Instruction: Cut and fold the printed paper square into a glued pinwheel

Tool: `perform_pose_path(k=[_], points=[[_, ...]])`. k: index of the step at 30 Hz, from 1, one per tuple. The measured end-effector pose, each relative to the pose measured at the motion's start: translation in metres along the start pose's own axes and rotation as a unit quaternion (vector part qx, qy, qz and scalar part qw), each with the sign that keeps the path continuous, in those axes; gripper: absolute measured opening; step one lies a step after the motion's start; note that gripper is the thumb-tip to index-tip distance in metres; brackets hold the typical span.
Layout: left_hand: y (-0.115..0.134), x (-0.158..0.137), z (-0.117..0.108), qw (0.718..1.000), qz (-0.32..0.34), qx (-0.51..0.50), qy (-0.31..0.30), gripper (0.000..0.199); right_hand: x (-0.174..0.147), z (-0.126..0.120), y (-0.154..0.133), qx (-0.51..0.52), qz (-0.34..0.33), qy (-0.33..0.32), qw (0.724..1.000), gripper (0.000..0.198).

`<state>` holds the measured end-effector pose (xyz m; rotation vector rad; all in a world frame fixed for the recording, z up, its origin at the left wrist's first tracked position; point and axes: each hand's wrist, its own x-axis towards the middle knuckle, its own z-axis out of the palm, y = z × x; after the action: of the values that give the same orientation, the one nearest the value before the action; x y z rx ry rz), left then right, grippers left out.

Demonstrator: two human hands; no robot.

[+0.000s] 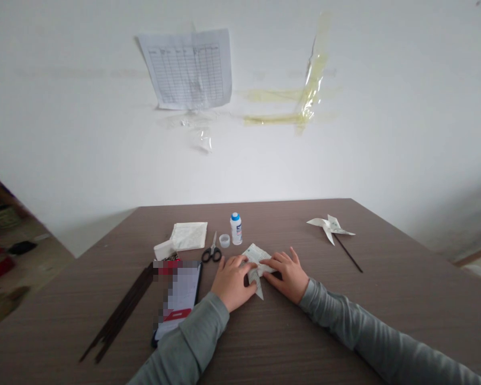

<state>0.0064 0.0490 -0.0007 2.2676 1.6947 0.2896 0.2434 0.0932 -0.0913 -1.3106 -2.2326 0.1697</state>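
Note:
A printed paper pinwheel [255,249], its blades partly folded, lies on the table in front of me. My left hand [233,280] grips its left side between thumb and fingers. From the right, my right hand [287,275] presses thumb and forefinger together on the paper near its middle, the other fingers raised. My hands cover part of the sheet. Just beyond them stand a white glue bottle [236,230] with a blue cap and a small clear cup [224,240]. Black-handled scissors [211,254] lie to the left, blades pointing away.
A finished-looking pinwheel [329,227] on a dark stick lies at the right. Stacked paper [189,236] sits back left, near a phone [180,299] and a bundle of dark sticks [124,310]. The table [385,299] meets a white wall with a taped sheet [188,69].

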Motion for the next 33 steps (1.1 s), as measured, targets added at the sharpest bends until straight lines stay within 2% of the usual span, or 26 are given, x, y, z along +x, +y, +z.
perform_pose_path(k=[10, 16, 21, 33], points=[[-0.002, 0.003, 0.005, 1.000, 0.003, 0.001, 0.012, 0.053, 0.000, -0.001, -0.001, -0.053, -0.034, 0.004, 0.998, 0.027], [-0.007, 0.005, 0.009, 0.999, 0.013, -0.004, 0.030, 0.060, 0.000, -0.001, -0.002, -0.056, -0.027, -0.002, 0.998, 0.024], [-0.003, 0.001, 0.004, 1.000, 0.009, -0.005, 0.018, 0.053, 0.001, 0.000, -0.003, -0.047, -0.026, -0.004, 0.999, 0.027], [0.005, -0.003, -0.004, 1.000, -0.014, 0.005, -0.012, 0.057, 0.000, 0.000, 0.000, -0.001, 0.010, -0.011, 1.000, 0.030]])
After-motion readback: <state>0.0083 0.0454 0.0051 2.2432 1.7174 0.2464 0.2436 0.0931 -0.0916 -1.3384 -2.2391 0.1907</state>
